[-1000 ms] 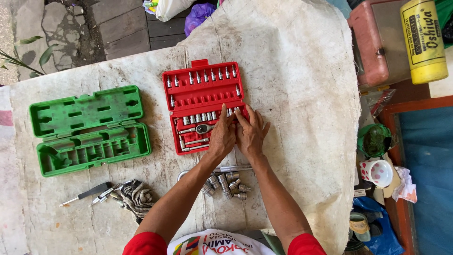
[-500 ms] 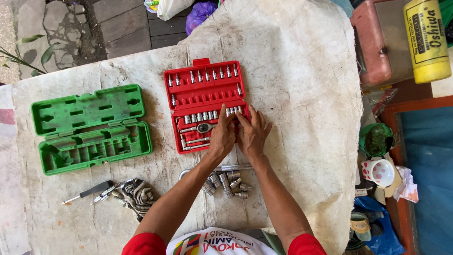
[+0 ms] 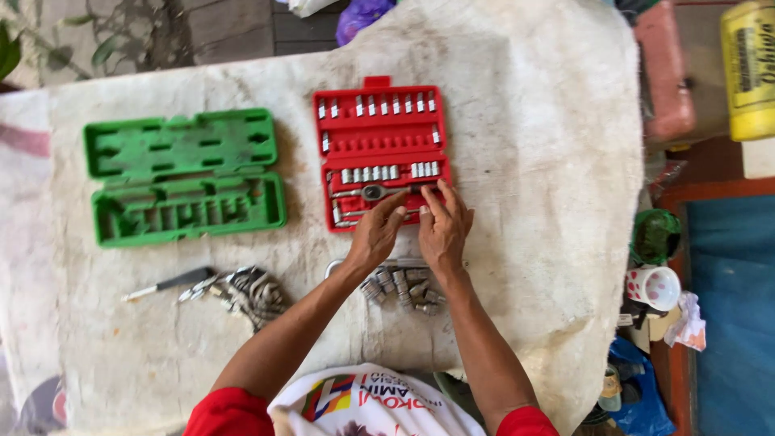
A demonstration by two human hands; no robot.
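Red socket case (image 3: 379, 153) just beyond both hands (image 3: 375, 236) (image 3: 441, 228), fingertips touching it, grip unclear.

Work surface: pale, stained cloth-covered table (image 3: 525, 161) bearing an open green plastic tool case (image 3: 184, 175) (compartments look bare), an open red plastic socket-set case (image 3: 379, 149), loose steel sockets (image 3: 404, 289), and a heap of metal tools (image 3: 242, 292).

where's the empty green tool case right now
In the head view, the green case lies open on the left side of the table, left of the red socket case, with a loose pile of metal tools just below it.
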